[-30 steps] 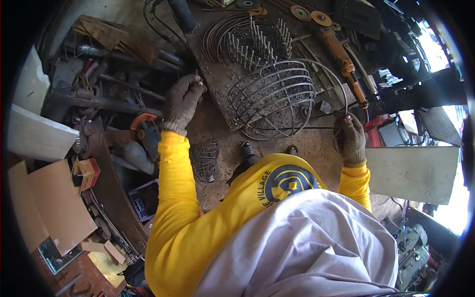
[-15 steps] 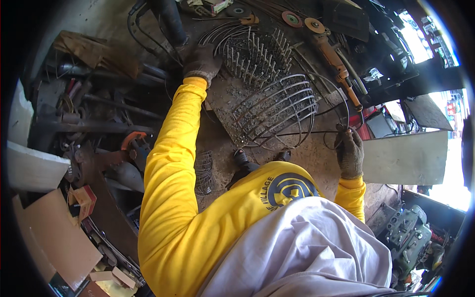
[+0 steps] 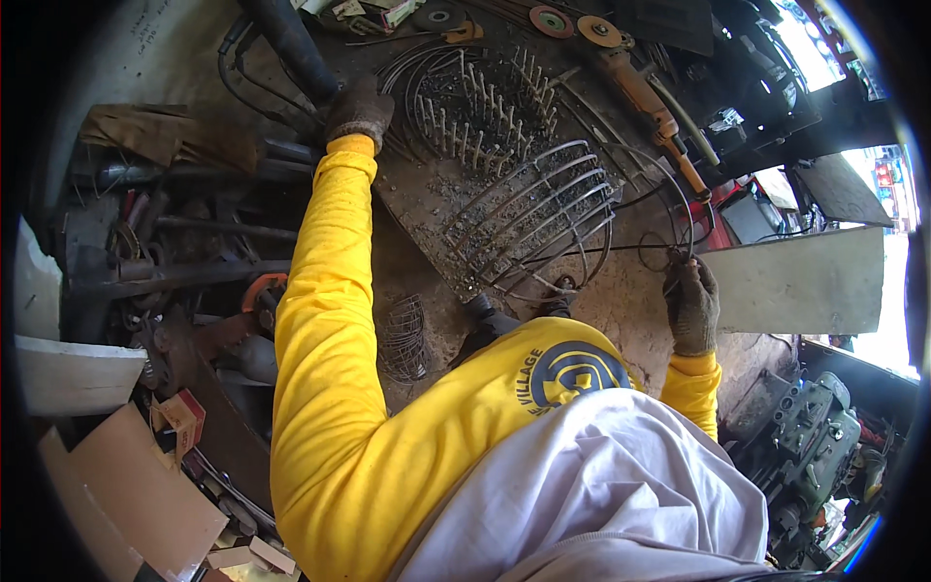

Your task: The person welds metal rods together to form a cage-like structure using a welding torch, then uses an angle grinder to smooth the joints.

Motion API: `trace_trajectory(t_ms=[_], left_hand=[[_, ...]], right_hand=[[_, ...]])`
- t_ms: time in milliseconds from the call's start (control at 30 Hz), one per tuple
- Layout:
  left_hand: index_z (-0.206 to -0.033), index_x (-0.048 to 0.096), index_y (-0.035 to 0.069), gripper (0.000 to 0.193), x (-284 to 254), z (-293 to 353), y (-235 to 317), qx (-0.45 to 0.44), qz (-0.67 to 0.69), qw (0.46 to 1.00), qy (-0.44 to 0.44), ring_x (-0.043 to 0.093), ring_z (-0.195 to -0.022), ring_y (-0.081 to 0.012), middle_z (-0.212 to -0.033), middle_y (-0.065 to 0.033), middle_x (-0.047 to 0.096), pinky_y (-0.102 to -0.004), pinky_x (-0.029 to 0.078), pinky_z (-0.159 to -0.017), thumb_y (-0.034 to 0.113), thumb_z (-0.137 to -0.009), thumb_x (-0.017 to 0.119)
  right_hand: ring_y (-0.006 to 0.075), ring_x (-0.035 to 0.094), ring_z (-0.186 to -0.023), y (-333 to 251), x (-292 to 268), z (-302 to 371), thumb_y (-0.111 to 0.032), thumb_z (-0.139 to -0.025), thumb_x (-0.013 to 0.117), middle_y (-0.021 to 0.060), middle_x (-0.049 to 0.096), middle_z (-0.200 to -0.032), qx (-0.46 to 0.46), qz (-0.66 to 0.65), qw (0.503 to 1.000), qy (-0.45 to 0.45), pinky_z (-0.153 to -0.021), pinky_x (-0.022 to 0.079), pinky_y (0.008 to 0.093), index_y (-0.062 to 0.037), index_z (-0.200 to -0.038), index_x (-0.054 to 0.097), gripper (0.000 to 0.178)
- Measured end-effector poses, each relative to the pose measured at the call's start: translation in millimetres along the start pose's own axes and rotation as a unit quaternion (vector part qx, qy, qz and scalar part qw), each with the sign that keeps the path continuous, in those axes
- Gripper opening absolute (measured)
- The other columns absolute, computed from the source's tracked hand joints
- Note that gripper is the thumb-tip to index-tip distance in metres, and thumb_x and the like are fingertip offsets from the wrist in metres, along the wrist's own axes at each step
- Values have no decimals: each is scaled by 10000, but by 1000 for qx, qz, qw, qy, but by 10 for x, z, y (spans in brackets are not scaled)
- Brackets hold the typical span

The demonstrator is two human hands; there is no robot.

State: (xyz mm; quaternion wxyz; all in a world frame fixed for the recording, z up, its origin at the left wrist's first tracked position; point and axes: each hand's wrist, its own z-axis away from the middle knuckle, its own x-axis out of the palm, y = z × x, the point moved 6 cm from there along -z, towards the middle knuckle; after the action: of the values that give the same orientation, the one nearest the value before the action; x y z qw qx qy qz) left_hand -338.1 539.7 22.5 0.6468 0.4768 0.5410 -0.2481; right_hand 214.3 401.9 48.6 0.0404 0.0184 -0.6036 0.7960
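My gloved left hand [image 3: 359, 112] is closed at the lower end of a thick dark pipe [image 3: 291, 44]. What its fingers grip, if anything, is hidden. On the right, my gloved right hand [image 3: 691, 306] is closed around a thin bent metal rod [image 3: 687, 209], which curves up and back toward the work surface. Between my hands lies a curved rack of bent metal rods [image 3: 538, 209]. Behind it, a jig of several upright pegs [image 3: 485, 112] stands on the dark metal table [image 3: 427, 233], among metal bits. Coiled rods [image 3: 407, 73] lie beside the pegs, near my left hand.
An orange angle grinder [image 3: 645, 97] and a red-and-green disc [image 3: 551, 21] lie at the back right. A wire coil [image 3: 405, 339] is on the floor by my feet. Pipes and scrap crowd the left; a pale panel [image 3: 795, 281] and green machine [image 3: 815, 436] stand right.
The view has shifted slightly, so the table and rack appear further left. My left hand stays by the pipe and my right hand keeps hold of the rod, whose curve now stands more upright.
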Motion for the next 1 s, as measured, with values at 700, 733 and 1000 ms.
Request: trace_trajectory(t_ms=[700, 733, 1000], left_hand=[[-1120, 709, 100, 351, -86, -64, 147, 89, -37, 993, -62, 658, -1073, -368, -1130, -188, 696, -422, 511, -935, 293, -837, 630], [-1117, 715, 103, 341, -60, -62, 191, 79, -83, 992, -55, 661, -1080, -366, -1130, -188, 698, -424, 519, -933, 288, -843, 631], [-1093, 737, 67, 259, 79, -182, 426, 20, -156, 984, -87, 658, -1103, -412, -1167, -234, 682, -497, 538, -920, 188, -892, 626]], right_hand=[[59, 476, -615, 33, -58, 5, -220, -1031, 537, -20, 556, -723, -8, 11, 1000, 10, -571, 377, 207, 14, -1087, 656, 268], [59, 479, -617, 19, -28, -2, -219, -1031, 537, -20, 558, -724, -11, 10, 1000, 7, -573, 379, 205, 14, -1091, 656, 269], [34, 429, -595, 0, 6, 2, -212, -1037, 526, -44, 528, -732, -20, 51, 998, 2, -525, 333, 189, -3, -1134, 654, 264]])
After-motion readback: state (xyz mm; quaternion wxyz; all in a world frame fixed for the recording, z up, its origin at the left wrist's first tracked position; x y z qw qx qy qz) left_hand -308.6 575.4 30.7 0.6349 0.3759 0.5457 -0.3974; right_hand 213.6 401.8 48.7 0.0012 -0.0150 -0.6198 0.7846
